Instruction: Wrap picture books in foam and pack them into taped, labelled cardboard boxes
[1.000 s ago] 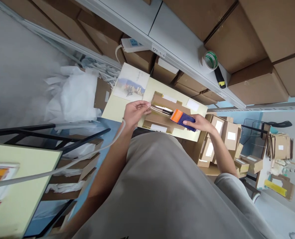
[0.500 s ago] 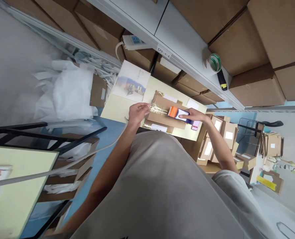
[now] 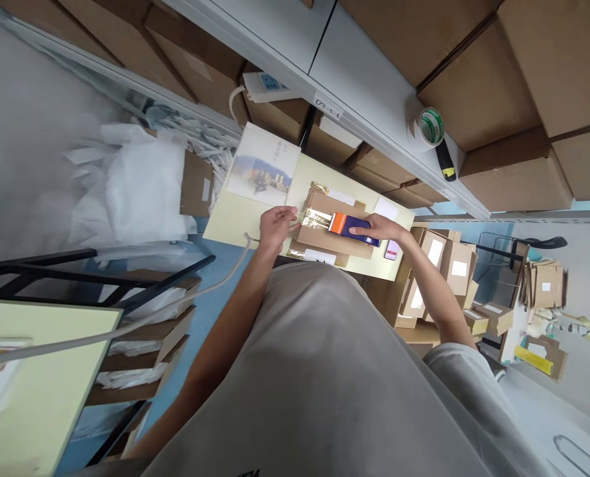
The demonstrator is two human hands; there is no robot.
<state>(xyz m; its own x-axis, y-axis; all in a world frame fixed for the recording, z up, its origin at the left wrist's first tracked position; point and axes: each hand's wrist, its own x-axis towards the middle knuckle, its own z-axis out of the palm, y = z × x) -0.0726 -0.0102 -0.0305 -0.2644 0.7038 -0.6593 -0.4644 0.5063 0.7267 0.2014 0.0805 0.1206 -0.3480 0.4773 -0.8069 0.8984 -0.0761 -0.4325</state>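
**Stockroom bench: tape dispenser lies across a carton, head toward 9 o'clock**

Stockroom shelving loaded with brown cartons fills the upper half of the head view, and below it stands a pale yellow table (image 3: 230, 215). On the table lies a flat cardboard box (image 3: 332, 246), near the middle of the frame.

A tape dispenser (image 3: 347, 225) rests on top of the box. Its long axis runs almost level across the lid. The orange head points toward 9 o'clock, tipped slightly up toward 10, and the blue handle trails toward 3 o'clock. The right hand (image 3: 382, 230) is wrapped around that handle, fingers closed over its top. From the orange head a strip of clear tape (image 3: 315, 217) stretches on toward 9 o'clock along the same line. The left hand (image 3: 275, 227) pinches the far end of the strip at the box's 9 o'clock edge, thumb and fingers shut on it.

At 11 o'clock from the box a printed picture card (image 3: 264, 165) lies flat on the table. A white power strip (image 3: 268, 85) sits on the shelf at 12 o'clock. A tape roll (image 3: 430, 126) with a green core stands on the shelf at 2 o'clock, and a black and yellow knife (image 3: 444, 162) lies just beside it. Crumpled white plastic bags (image 3: 140, 185) pile up at 9 o'clock, well apart from the table. Small labelled cartons (image 3: 444, 258) stack at 3 o'clock.
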